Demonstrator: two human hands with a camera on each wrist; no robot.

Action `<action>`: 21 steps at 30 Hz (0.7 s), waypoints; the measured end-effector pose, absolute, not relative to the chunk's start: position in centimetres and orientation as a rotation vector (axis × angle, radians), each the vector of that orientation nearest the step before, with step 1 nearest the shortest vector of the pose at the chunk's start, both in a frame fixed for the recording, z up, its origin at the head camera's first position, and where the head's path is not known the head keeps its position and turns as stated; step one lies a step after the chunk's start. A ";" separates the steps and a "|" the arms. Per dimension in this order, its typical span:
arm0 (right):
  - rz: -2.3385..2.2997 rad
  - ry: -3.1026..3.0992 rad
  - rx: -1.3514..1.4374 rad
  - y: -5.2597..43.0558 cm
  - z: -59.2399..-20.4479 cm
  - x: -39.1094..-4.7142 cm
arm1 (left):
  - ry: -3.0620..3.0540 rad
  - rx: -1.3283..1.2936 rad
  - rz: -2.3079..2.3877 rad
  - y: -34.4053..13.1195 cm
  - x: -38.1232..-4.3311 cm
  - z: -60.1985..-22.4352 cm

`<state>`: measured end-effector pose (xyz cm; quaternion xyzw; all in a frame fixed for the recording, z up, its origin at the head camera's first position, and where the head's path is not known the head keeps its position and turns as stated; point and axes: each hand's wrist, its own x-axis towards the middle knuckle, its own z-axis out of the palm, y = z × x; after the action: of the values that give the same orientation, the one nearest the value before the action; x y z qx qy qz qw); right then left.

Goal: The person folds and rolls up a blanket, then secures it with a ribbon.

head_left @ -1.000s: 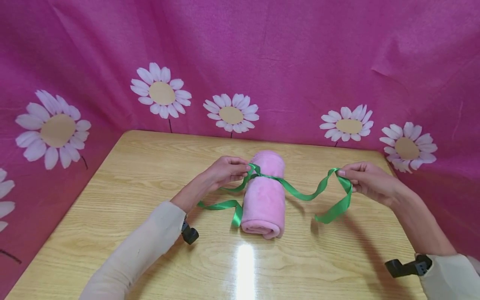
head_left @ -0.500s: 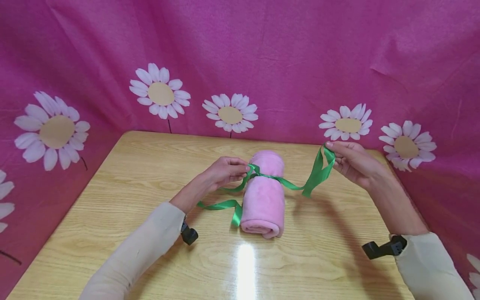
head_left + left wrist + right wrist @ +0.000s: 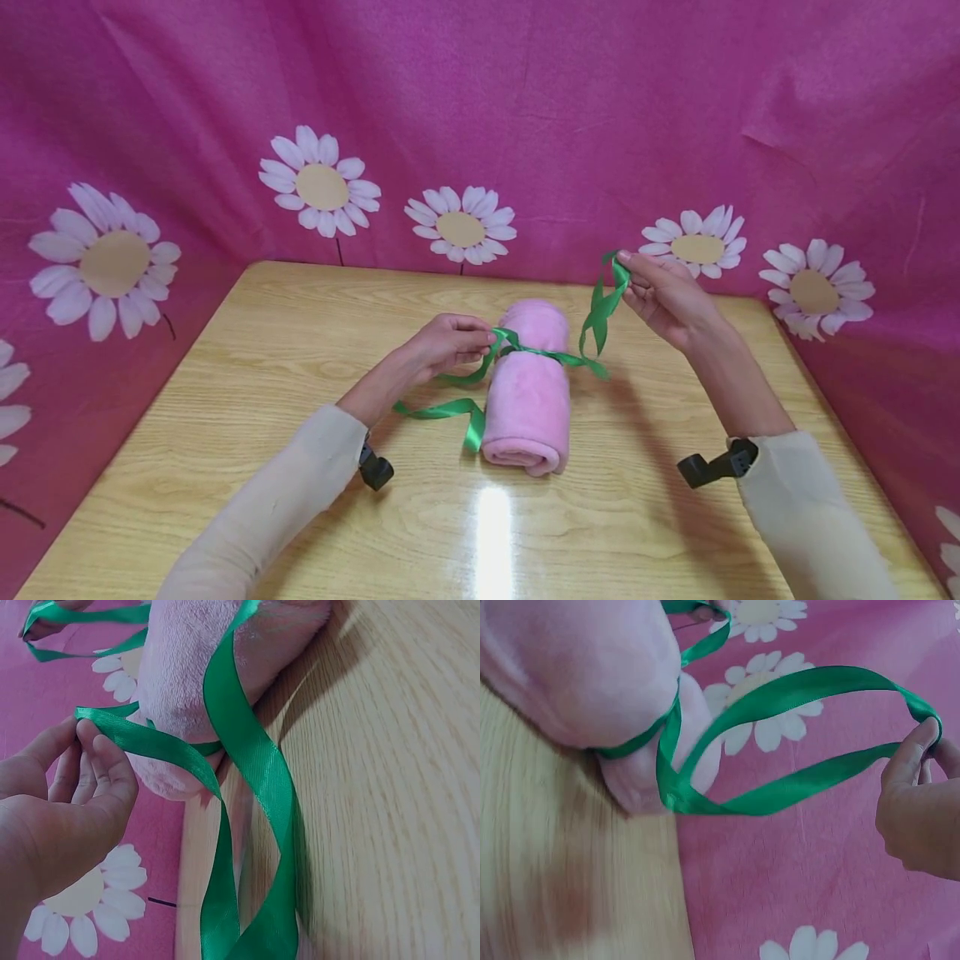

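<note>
A rolled pink fleece blanket point(image 3: 527, 400) lies on the table with a green satin ribbon point(image 3: 536, 352) wrapped around its middle. At the roll's left side, my left hand point(image 3: 448, 343) pinches a fold of the ribbon between thumb and fingertips. From there one tail runs down to the table and ends near the roll's front left corner. My right hand point(image 3: 670, 296) is raised to the right of the roll and pinches the other tail. In the right wrist view that tail point(image 3: 802, 784) makes a wide loop between the fingers and the roll.
The wooden table point(image 3: 300, 333) carries the roll near its middle. A magenta cloth point(image 3: 570, 125) printed with white daisies hangs behind it and at both sides. A black wrist camera point(image 3: 716, 465) is strapped to each sleeve.
My right hand has moved left and up, closer to the roll, still pinching its ribbon tail. That tail has gone from stretched out to hanging in a loop. My left hand stays nearly still.
</note>
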<state>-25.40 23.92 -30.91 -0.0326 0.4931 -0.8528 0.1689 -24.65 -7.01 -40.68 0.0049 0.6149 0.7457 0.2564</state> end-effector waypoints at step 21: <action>-2.521 1.368 -0.016 19.0 -32.5 -27.1 | 1.673 -0.005 2.018 -7.3 -24.7 -40.9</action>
<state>-27.11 18.97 -32.46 -0.0055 0.4724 -0.8708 0.1360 -24.72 -7.30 -40.87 -0.0019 0.6167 0.7439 0.2575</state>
